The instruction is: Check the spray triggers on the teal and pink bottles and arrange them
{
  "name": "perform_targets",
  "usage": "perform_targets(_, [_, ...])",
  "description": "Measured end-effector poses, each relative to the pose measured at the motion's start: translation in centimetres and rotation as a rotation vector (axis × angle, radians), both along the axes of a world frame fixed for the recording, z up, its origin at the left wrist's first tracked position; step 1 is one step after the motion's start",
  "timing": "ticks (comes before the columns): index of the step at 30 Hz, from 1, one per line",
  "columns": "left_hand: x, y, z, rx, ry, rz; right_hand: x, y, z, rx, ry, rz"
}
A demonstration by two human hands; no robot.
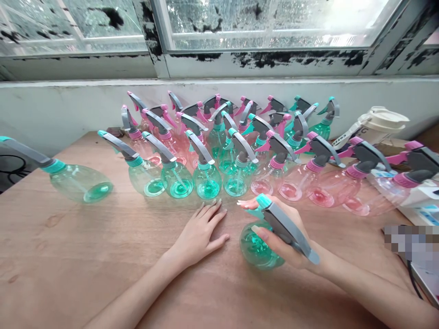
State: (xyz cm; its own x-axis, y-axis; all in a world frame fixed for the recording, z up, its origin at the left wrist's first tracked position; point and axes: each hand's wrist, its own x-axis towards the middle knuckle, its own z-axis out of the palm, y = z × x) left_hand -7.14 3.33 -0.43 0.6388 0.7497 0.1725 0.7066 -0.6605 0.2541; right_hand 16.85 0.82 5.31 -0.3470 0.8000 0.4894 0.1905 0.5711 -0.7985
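Note:
My right hand (pixel 291 224) is wrapped round the neck of a green spray bottle (pixel 258 251) with a grey and teal trigger head, its fingers near the trigger. The bottle's round, clear body shows below the hand, close to the table top. Flat on the wooden table (pixel 113 256) lies my left hand (pixel 200 230), fingers spread, holding nothing. Just beyond its fingertips stands another green spray bottle (pixel 206 180), part of a front row of green and pink ones. A pink spray bottle (pixel 298 180) stands in that row, beyond my right hand.
Several more pink and green spray bottles crowd behind the front row, against the white wall (pixel 68 103). One green spray bottle (pixel 80 183) stands apart at the left. At the right are a lidded cup (pixel 379 125) and a cable (pixel 413 278). Windows (pixel 267 27) rise behind.

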Motion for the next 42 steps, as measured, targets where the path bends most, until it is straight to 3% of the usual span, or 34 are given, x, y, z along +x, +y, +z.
perform_targets(16, [0.0, -0.1, 0.1, -0.022, 0.009, 0.009, -0.1, -0.3, 0.5, -0.015, -0.037, -0.039])
perform_targets(30, [0.0, 0.0, 0.1, -0.021, -0.010, 0.001, -0.2, 0.0, 2.2, 0.151, -0.106, -0.059])
perform_targets(42, [0.1, -0.1, 0.2, -0.009, 0.020, 0.011, 0.0, 0.0, 0.3, 0.088, 0.019, 0.029])
